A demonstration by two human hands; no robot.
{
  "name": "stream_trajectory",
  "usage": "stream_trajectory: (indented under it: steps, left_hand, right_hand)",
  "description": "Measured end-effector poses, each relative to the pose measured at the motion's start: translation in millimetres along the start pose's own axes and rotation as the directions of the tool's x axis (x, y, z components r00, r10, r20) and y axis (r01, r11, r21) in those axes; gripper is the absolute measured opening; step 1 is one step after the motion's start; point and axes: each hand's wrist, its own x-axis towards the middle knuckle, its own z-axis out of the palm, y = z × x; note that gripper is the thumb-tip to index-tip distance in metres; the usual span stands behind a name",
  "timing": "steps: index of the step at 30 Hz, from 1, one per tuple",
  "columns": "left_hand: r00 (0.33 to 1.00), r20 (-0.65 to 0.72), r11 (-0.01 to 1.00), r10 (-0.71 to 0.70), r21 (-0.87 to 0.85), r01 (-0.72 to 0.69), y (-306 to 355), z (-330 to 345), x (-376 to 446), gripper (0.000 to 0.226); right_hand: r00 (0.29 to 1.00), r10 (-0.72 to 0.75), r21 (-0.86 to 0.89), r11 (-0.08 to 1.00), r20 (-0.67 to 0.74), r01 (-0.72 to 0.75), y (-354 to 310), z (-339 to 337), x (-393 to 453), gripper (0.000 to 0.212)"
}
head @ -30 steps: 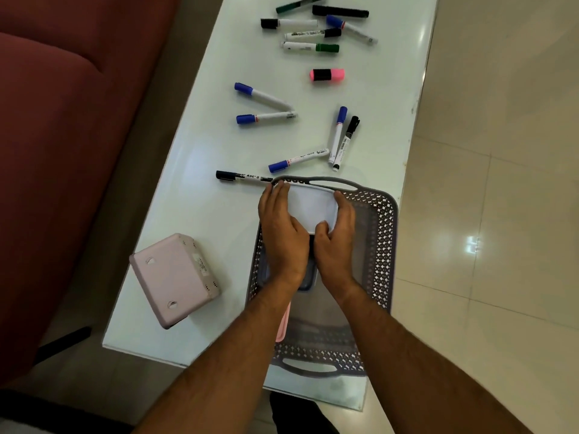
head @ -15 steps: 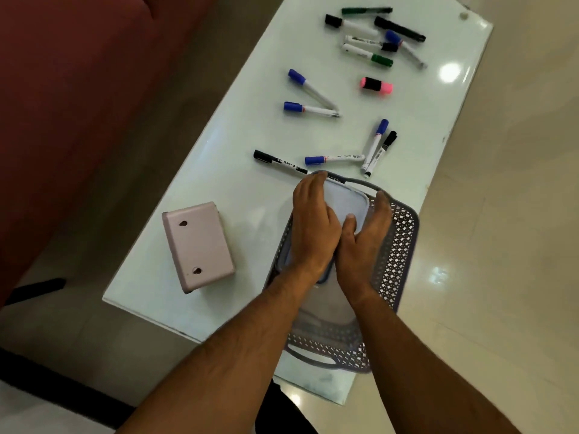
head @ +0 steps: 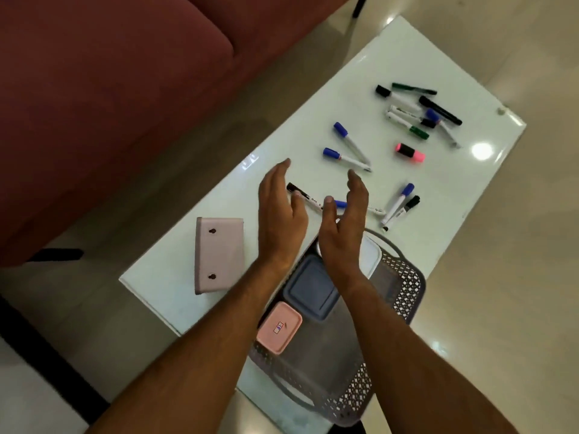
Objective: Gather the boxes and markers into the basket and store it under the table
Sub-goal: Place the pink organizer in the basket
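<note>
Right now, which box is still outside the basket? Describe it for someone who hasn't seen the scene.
Start at the glass table beside the red sofa. Left of the grey basket, near the table's near corner, sits the pale lilac box. It alone shows two keyhole slots and stands directly on the glass.

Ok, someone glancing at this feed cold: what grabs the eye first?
Both open hands, left hand and right hand, hover above the grey basket, which holds a blue box and a pink box. Markers lie scattered across the white table beyond.

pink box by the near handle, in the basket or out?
In. The pink box sits inside the basket at its left wall, next to the blue box, lid on.
</note>
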Motion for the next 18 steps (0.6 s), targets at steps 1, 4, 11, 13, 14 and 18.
stream_trajectory:
  steps: [1, 4, 11, 13, 14, 18]
  left_hand:
    - [0.999, -0.054, 1.000, -0.002, 0.011, 0.003, -0.4, -7.9, 0.7, 0.053]
    - [0.974, -0.223, 0.998, -0.045, 0.041, 0.056, -6.4, -32.8, -2.9, 0.051]
    - [0.732, -0.588, 0.932, -0.345, -0.120, 0.342, -49.0, -93.7, -48.1, 0.049]
    - [0.602, -0.635, 0.866, -0.485, -0.253, 0.431, -62.5, -102.3, -65.6, 0.047]
    - [0.533, -0.637, 0.822, -0.557, -0.330, 0.464, -66.2, -104.6, -74.6, 0.046]
    - [0.297, -0.533, 0.599, -0.793, -0.591, 0.540, -76.1, -101.8, -98.1, 0.042]
  right_hand:
    - [0.998, -0.030, 0.014, 0.999, 0.048, 0.029, -0.2, 1.7, 4.2, 0.057]
    - [0.973, -0.105, 0.034, 0.994, 0.203, 0.100, -0.1, 8.4, 16.3, 0.055]
    - [0.821, -0.238, 0.056, 0.968, 0.518, 0.245, -7.8, 38.5, 20.6, 0.050]
    - [0.764, -0.250, 0.062, 0.962, 0.594, 0.267, -9.8, 49.8, 18.2, 0.048]
    - [0.734, -0.255, 0.071, 0.959, 0.630, 0.273, -11.1, 55.4, 16.3, 0.048]
    - [0.628, -0.182, 0.057, 0.975, 0.757, 0.215, -17.5, 76.8, 9.2, 0.049]
